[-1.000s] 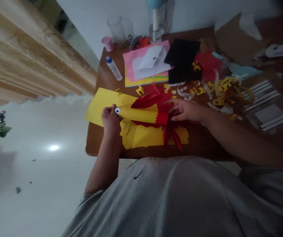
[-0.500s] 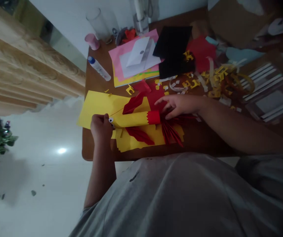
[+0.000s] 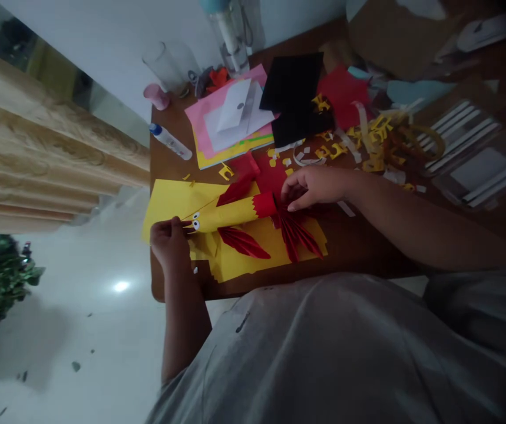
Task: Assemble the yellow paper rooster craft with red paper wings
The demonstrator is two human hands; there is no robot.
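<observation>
A yellow paper bird (image 3: 226, 215) with stick-on eyes, red wings and a red pleated tail (image 3: 294, 231) lies on yellow paper sheets (image 3: 168, 197) at the near edge of the brown table (image 3: 359, 247). My left hand (image 3: 168, 241) pinches the bird's head end, fingers closed on it. My right hand (image 3: 312, 187) rests at the tail end, fingers curled and pressing where the red collar meets the pleated tail.
A glue bottle (image 3: 169, 141) lies at the far left of the table. Pink, white and black paper sheets (image 3: 244, 112) lie behind, with a heap of yellow and red scraps (image 3: 376, 138) to the right. A glass (image 3: 159, 62) and pink cup (image 3: 155, 95) stand at the back.
The bird has turned so both red wings and the fanned tail show. My right hand has closed onto the tail end. The view has shifted slightly.
</observation>
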